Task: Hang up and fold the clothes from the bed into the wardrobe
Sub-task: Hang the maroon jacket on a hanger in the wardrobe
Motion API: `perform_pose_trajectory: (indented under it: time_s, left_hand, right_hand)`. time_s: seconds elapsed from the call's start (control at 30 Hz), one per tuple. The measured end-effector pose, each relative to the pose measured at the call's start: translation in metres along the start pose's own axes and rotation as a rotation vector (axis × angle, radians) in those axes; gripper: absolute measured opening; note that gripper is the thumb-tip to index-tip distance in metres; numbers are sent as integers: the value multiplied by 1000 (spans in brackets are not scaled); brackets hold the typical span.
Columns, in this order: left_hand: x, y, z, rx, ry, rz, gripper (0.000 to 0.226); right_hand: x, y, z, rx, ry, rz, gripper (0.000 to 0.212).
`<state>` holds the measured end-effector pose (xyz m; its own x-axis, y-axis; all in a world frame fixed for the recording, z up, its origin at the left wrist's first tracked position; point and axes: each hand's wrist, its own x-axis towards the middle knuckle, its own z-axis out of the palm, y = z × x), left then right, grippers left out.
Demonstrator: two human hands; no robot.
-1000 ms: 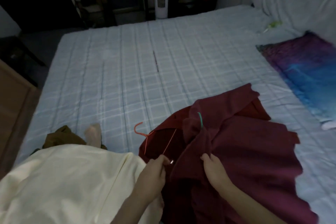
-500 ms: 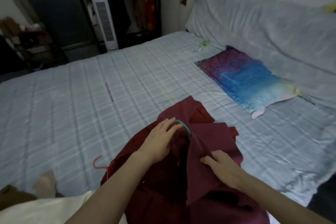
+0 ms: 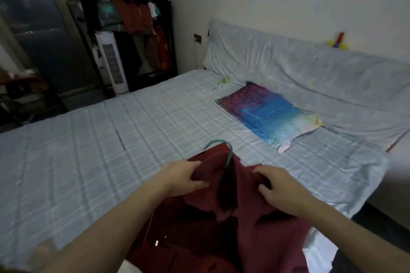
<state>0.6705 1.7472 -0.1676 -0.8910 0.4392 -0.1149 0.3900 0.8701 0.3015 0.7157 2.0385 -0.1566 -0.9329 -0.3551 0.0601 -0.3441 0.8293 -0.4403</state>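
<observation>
Maroon garment [image 3: 261, 224] lies bunched on the bed's [image 3: 88, 150] near edge, a green hanger [image 3: 224, 150] (hook up) poking from its collar. Your left hand [image 3: 182, 177] and right hand [image 3: 279, 188] each pinch a fold of it, fingers curled into the cloth.

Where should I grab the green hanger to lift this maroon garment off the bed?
Probably at the hook of the green hanger, coming from above on the far side. It is the only part standing clear of the maroon garment; the rest is hidden inside the cloth that the left hand and right hand grip at the collar.
</observation>
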Motion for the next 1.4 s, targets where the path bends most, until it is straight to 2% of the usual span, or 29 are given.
perform_pose_trajectory:
  time_s: [0.13, 0.23, 0.37, 0.6, 0.7, 0.83, 0.93, 1.07, 1.23, 1.33, 1.4]
  left_hand:
    - [-30, 23, -50, -40, 93, 34, 48]
    - [-58, 37, -86, 27, 142, 127, 45]
    - [-90, 45, -116, 187, 258, 171, 48]
    - [-137, 48, -163, 409, 449, 99, 46]
    - [-159, 49, -182, 567, 543, 39, 45]
    - [-190, 46, -208, 644, 599, -75, 39]
    - [-212, 45, -223, 693, 624, -186, 39]
    - [-247, 40, -235, 817, 651, -283, 40]
    - [-291, 29, -240, 906, 649, -492, 44]
    - [-316, 31, -235, 925, 629, -633, 44]
    - [-337, 34, -228, 932, 619, -715, 44]
  right_hand:
    - [-7, -19, -17, -332, 175, 1, 26]
    - [-13, -36, -36, -439, 301, 4, 16]
    - [-20, -57, -58, -507, 398, 7, 15]
    - [-29, -111, -102, -397, 438, -269, 22]
    - [-22, -131, -117, -462, 441, -269, 22]
    - [-4, -161, -131, -611, 494, -325, 21]
    - [13, -186, -133, -640, 499, -362, 34]
    - [41, -215, -125, -624, 581, -452, 40]
    - [71, -254, -118, -651, 676, -612, 30]
    - [86, -278, -108, -552, 695, -717, 17]
    - [92, -295, -97, -499, 676, -780, 16]
